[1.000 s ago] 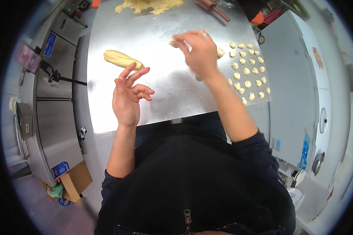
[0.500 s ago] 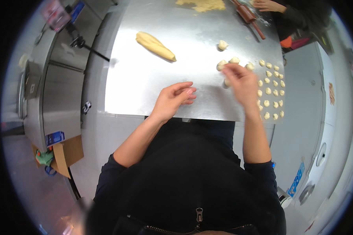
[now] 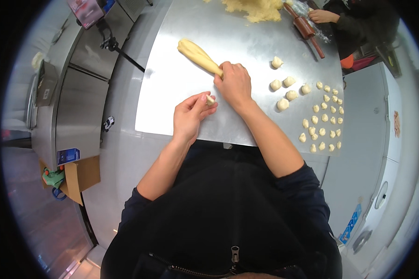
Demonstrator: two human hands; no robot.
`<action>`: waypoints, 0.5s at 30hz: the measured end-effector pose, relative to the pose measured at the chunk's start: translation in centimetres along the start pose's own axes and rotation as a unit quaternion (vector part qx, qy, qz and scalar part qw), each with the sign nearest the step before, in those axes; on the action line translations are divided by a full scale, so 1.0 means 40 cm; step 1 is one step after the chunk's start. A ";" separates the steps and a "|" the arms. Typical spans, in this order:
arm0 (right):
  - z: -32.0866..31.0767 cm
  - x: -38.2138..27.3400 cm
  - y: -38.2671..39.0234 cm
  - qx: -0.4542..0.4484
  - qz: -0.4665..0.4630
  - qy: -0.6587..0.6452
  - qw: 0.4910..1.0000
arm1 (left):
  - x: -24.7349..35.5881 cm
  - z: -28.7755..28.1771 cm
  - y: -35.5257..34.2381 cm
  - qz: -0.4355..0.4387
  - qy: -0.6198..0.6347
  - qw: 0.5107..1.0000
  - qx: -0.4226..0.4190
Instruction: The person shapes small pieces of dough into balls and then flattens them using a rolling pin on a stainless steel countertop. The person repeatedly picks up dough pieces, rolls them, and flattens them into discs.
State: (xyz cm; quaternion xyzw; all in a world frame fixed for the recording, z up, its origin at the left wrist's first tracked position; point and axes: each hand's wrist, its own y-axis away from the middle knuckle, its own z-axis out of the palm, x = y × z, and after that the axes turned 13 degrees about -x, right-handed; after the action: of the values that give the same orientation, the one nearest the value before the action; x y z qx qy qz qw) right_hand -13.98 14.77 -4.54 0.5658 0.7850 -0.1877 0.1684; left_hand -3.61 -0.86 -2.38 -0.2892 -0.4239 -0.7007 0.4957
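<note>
A long yellow dough log [image 3: 198, 56] lies slantwise on the steel table, thicker at its far left end. My right hand [image 3: 235, 84] is closed around its tapered near end, and the fingers hide the tip. Just to the left and nearer to me, my left hand [image 3: 191, 114] pinches a small pale dough piece [image 3: 210, 100] between thumb and fingers. Right of my hands sit several round dough balls [image 3: 283, 104], apart from one another. Farther right, many smaller dough pieces [image 3: 322, 132] lie in loose rows along the table's edge.
Crumbly yellow dough [image 3: 256, 9] lies at the table's far side. A wooden rolling pin [image 3: 306, 29] rests beside a co-worker's hand [image 3: 323, 16] and scattered flour. A stand with a phone [image 3: 86, 11] is at the far left; a white appliance [image 3: 354, 107] borders the right.
My right hand has moved left from the dough balls to the log's end and closed on it. A dough piece now shows in my left hand. The view has shifted slightly.
</note>
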 end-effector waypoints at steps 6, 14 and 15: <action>-0.037 0.044 0.111 -0.015 -0.125 0.023 0.992 | -0.013 -0.018 -0.010 0.003 0.022 0.999 -0.032; -0.131 0.052 0.187 -0.099 0.087 -0.268 0.954 | -0.010 -0.006 -0.017 -0.044 -0.014 0.995 -0.084; -0.144 0.046 0.193 -0.073 0.089 -0.365 0.924 | -0.006 0.005 -0.015 -0.038 -0.026 0.996 -0.072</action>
State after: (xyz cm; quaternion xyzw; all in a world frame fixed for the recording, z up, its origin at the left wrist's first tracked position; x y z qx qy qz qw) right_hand -7.48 21.31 -1.21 0.5118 0.6270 -0.3078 0.5002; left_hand -4.10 -0.50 -2.68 -0.3255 -0.3958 -0.7402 0.4354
